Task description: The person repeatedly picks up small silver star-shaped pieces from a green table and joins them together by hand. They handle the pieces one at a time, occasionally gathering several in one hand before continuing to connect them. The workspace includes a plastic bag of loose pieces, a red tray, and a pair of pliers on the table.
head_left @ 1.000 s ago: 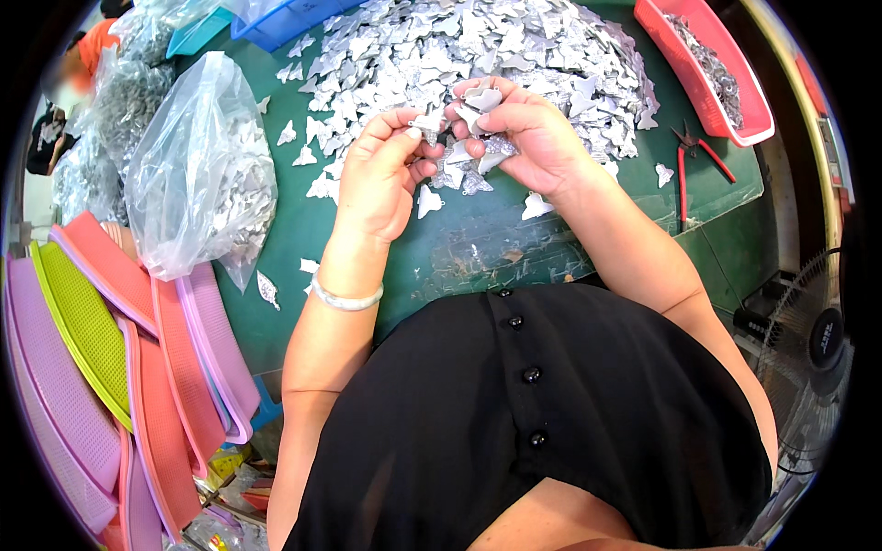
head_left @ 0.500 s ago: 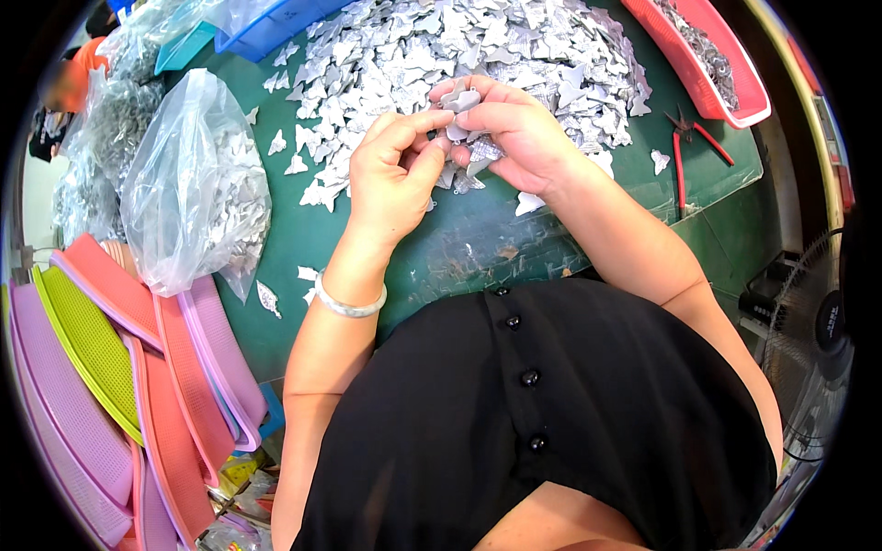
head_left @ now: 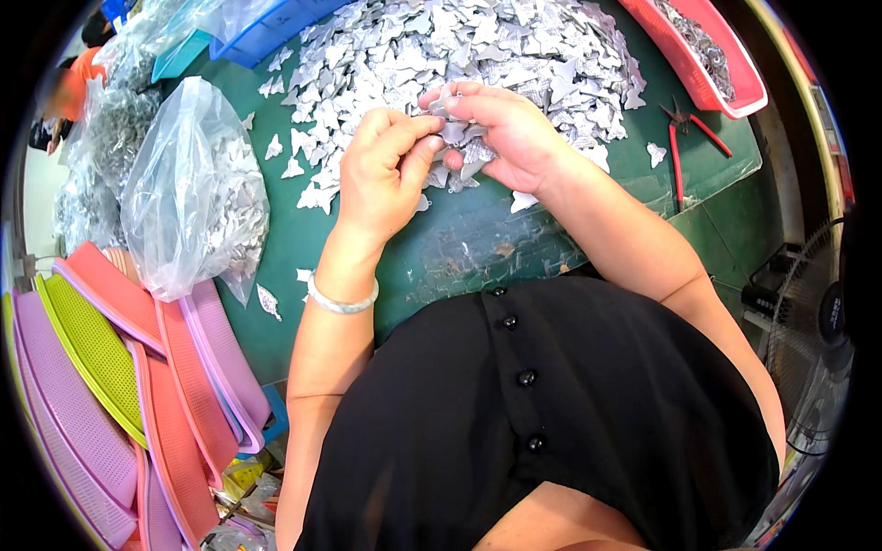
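Observation:
A big heap of small silver metal pieces (head_left: pixel 478 46) covers the far part of the green table (head_left: pixel 478 248). My right hand (head_left: pixel 510 129) holds a bunch of these pieces (head_left: pixel 459 138) at the heap's near edge. My left hand (head_left: pixel 386 165) pinches its fingertips at the same bunch, thumb and fingers closed on one piece. A pale bangle (head_left: pixel 340 301) sits on my left wrist. Both hands meet just above the table.
A clear plastic bag of silver pieces (head_left: pixel 197 193) lies at the left. Pink, orange and green mesh trays (head_left: pixel 119 367) lean stacked at lower left. A red tray (head_left: pixel 707 50) and red-handled pliers (head_left: pixel 680 138) are at the right. A blue tray (head_left: pixel 266 32) is at the back, a fan (head_left: pixel 818 340) at far right.
Both hands have stayed together at the heap's edge, fingers working the held pieces. The view has shifted a little, so the hands sit slightly higher in the frame.

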### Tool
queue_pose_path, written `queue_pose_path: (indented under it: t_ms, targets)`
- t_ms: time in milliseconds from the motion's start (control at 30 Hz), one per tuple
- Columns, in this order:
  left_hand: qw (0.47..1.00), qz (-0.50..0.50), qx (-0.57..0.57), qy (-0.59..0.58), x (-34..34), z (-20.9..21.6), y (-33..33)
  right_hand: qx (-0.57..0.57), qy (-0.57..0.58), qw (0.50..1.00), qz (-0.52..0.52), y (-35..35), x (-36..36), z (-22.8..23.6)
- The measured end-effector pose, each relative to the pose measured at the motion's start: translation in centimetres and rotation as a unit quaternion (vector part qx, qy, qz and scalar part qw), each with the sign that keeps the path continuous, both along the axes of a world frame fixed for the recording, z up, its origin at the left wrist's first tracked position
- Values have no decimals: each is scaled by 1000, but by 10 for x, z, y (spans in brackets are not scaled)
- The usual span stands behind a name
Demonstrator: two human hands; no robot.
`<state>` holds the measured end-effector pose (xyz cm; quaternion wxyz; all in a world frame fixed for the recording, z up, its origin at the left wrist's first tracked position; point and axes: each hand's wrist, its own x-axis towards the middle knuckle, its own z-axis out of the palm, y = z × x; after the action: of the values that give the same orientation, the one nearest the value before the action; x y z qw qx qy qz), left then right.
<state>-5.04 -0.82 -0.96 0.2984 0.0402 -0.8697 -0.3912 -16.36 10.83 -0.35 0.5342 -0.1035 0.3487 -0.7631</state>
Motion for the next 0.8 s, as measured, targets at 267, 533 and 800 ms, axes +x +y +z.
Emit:
queue_pose_path:
  t_ms: [267,533,800]
  targets:
    - [931,20,364,-29,-1,2,6,50,-34,998,29,0,1,2]
    - [806,3,590,-42,1,1,3,47,-13,998,37,0,-1,1]
    - [700,-23,714,7,5,-1,-13,21,-13,998,53,-1,-5,1]
